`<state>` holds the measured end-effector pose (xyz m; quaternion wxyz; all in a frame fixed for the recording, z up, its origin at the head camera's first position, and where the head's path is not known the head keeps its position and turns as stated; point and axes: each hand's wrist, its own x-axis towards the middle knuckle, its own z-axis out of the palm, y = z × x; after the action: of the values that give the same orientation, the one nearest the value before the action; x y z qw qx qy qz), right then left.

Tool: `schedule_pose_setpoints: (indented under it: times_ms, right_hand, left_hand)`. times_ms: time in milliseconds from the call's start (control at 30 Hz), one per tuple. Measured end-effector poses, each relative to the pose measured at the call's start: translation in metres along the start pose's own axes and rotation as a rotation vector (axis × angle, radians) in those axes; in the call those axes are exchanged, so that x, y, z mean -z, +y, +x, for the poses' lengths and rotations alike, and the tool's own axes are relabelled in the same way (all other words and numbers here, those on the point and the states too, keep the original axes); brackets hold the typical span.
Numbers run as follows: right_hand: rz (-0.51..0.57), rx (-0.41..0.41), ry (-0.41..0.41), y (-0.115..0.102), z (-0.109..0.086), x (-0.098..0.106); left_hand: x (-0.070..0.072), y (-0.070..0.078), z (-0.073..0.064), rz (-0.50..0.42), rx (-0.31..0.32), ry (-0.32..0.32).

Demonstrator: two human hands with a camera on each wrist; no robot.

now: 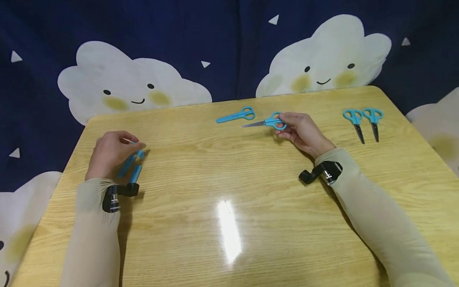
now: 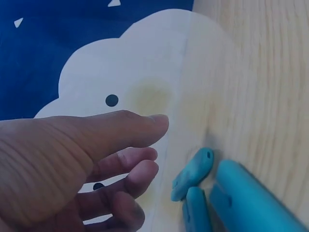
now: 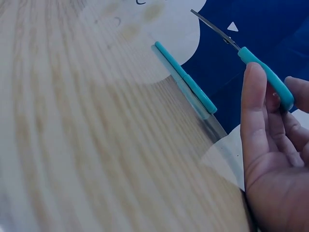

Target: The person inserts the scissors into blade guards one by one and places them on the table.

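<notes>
My left hand (image 1: 107, 153) hovers at the left of the table, its fingers bent loosely with nothing between them in the left wrist view. Right by it lie three blue scissor sheaths: one small-looking sheath (image 2: 194, 173) farthest off, another sheath (image 2: 197, 212), and a sheath (image 2: 251, 200) nearest the wrist camera. With thumb and fingers my right hand (image 1: 303, 131) pinches the blue handles of a pair of scissors (image 1: 269, 122). Their bare blades point left, held above the table. Beyond their tip, a second pair of scissors (image 1: 234, 116) lies with a blue sheath over its blades.
Two more blue-handled scissors, one pair (image 1: 355, 117) beside another pair (image 1: 373, 117), lie at the right with dark blades towards me. A wooden table (image 1: 201, 179) bears everything. Behind it hangs a navy curtain (image 1: 229, 48) with cloud faces.
</notes>
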<state>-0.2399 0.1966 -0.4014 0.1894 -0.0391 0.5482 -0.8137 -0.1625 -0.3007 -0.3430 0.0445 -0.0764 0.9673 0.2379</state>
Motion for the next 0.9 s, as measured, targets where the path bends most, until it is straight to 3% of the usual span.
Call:
schedule_pose_setpoints:
  times_ms: [233,533,900]
  right_hand:
    - [-0.01,0.004,0.002,0.001,0.002,-0.003]
    - [-0.03,0.0,-0.002,0.002,0.002,-0.002]
    - [-0.012,0.002,-0.015,0.001,0.0,0.0]
  left_hand:
    - [-0.002,-0.008,0.002,0.003,0.034,-0.019]
    - [-0.005,-0.013,0.006,0.041,0.014,-0.066]
    - [-0.01,-0.013,0.01,0.046,-0.009,-0.057]
